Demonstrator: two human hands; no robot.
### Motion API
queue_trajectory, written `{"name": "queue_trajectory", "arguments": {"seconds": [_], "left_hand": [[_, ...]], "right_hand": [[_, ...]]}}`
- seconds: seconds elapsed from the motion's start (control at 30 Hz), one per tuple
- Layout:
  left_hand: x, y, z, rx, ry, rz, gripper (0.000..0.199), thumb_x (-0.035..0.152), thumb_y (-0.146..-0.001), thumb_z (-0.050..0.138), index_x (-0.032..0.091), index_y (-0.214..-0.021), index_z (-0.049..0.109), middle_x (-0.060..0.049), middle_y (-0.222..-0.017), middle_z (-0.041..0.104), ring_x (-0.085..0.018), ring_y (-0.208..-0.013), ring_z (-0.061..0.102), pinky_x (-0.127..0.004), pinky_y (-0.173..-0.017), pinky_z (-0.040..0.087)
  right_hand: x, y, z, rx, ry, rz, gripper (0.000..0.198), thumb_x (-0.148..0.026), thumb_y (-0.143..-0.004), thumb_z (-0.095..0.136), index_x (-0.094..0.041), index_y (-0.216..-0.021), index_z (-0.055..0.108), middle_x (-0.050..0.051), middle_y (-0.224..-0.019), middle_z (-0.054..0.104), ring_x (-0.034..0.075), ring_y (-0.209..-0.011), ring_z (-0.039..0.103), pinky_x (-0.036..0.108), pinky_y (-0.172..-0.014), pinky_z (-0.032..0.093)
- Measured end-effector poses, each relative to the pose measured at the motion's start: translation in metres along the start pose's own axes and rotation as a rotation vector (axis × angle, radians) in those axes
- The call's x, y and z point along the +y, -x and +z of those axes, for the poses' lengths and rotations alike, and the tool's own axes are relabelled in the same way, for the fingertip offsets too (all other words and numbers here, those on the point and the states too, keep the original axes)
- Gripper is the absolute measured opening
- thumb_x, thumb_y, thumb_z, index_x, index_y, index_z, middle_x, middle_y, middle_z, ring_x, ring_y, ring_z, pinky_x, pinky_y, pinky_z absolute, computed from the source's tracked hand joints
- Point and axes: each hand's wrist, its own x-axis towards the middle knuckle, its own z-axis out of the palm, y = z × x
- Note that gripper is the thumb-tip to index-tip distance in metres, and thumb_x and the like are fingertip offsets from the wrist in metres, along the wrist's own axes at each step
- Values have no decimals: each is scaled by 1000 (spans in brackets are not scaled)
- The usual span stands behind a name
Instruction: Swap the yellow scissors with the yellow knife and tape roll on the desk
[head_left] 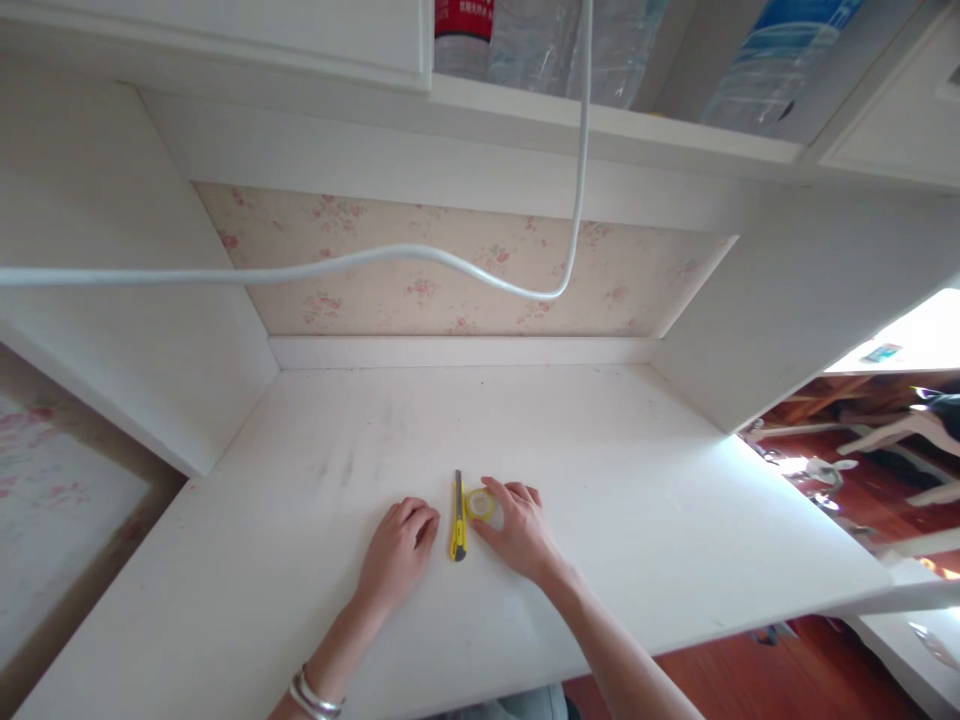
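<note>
A yellow utility knife (458, 518) lies lengthwise on the white desk (315, 500), between my two hands. My left hand (397, 552) rests flat on the desk just left of the knife, fingers together, holding nothing. My right hand (516, 528) sits just right of the knife, its fingers curled over a small yellow roll of tape (480, 503) that lies on the desk. A silver bracelet (315, 697) circles my left wrist.
A white cable (420, 255) hangs across the alcove in front of a floral back wall (465, 270). White side panels close in the desk left and right. Plastic bottles (540, 40) stand on the shelf above. A wooden floor with clutter (862, 470) lies to the right.
</note>
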Motion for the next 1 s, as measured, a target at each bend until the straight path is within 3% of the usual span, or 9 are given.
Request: {"name": "queue_trajectory", "arguments": {"seconds": [0.13, 0.37, 0.47, 0.63, 0.77, 1.0], "left_hand": [[15, 5, 3, -36, -10, -85, 25, 31, -91, 39, 22, -90, 62, -5, -89, 62, -18, -85, 57, -33, -78, 45], [45, -3, 10, -184, -251, -247, 39, 51, -88, 36, 19, -79, 57, -5, -78, 62, -19, -71, 60, -30, -65, 43], [50, -12, 13, -254, -337, -287, 41, 52, -86, 36, 19, -79, 59, -6, -81, 64, -20, -70, 61, -30, -61, 43], [57, -24, 17, -327, -370, -319, 37, 44, -86, 38, 19, -77, 64, -8, -81, 67, -22, -73, 63, -31, -64, 44], [75, -36, 26, -337, -337, -303, 38, 42, -86, 37, 17, -82, 66, -9, -84, 67, -22, -75, 63, -31, -66, 44], [127, -70, 72, -405, -239, -166, 41, 44, -88, 35, 16, -93, 65, -11, -91, 66, -22, -81, 63, -32, -70, 46]], "right_hand": [[32, 3, -16, -1, -68, -7, 56, -32, -73, 61, -29, -126, 43, 5, -110, 62, 22, -104, 52, 38, -88, 39], [154, 16, -62, 111, -8, 218, 55, -35, -70, 61, -28, -122, 46, 3, -105, 63, 21, -97, 55, 40, -87, 43], [187, 22, -76, 81, 28, 276, 54, -37, -68, 61, -29, -120, 48, 2, -105, 64, 22, -102, 54, 40, -89, 41], [203, 29, -78, -7, 30, 320, 55, -42, -69, 60, -32, -122, 46, 2, -108, 62, 25, -109, 51, 43, -94, 35], [201, 31, -72, 6, 34, 324, 60, -44, -69, 60, -31, -125, 42, 3, -117, 58, 24, -113, 48, 43, -97, 32], [192, 35, -68, 123, -108, 295, 63, -42, -67, 62, -30, -125, 42, 3, -119, 56, 22, -107, 50, 40, -97, 33]]}}
